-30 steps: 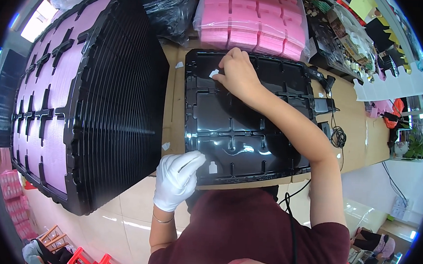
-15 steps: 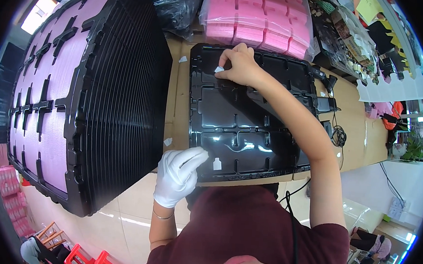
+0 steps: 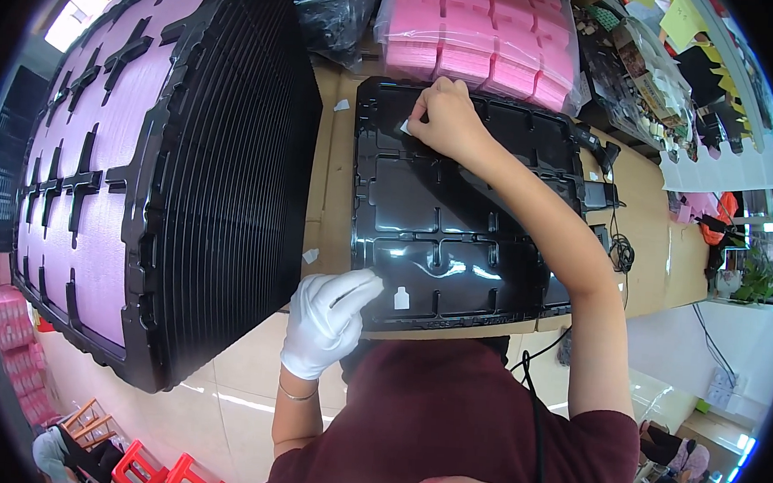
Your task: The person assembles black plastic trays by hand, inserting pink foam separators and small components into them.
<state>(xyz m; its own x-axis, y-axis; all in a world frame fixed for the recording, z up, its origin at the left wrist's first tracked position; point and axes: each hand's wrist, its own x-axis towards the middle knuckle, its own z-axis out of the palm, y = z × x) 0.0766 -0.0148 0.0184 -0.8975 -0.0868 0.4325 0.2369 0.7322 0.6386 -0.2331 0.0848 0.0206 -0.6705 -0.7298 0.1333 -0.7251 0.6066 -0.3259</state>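
Note:
A black plastic tray [image 3: 411,194] with moulded ridges lies in front of me on brown cardboard. My bare right hand [image 3: 449,124] reaches over it to the far left corner. Its thumb and forefinger pinch a small white label [image 3: 405,127] close to the tray's surface; whether the label touches it I cannot tell. My left hand [image 3: 325,317], in a white glove, stays by the near left corner with its fingers pressed together. Anything between those fingertips is hidden. Just right of them, a white notched label [image 3: 402,297] lies flat on the tray.
A tall stack of black trays [image 3: 232,161] with pink foam sheets [image 3: 108,162] stands at left. Bagged pink foam [image 3: 479,35] sits behind the tray. A black handheld device [image 3: 597,148] and a coiled cable [image 3: 621,253] lie at right. White scraps [image 3: 310,255] dot the cardboard.
The view has shifted slightly, so the tray appears a little farther right. Less of the white label shows under my right fingers. My left hand holds its pose.

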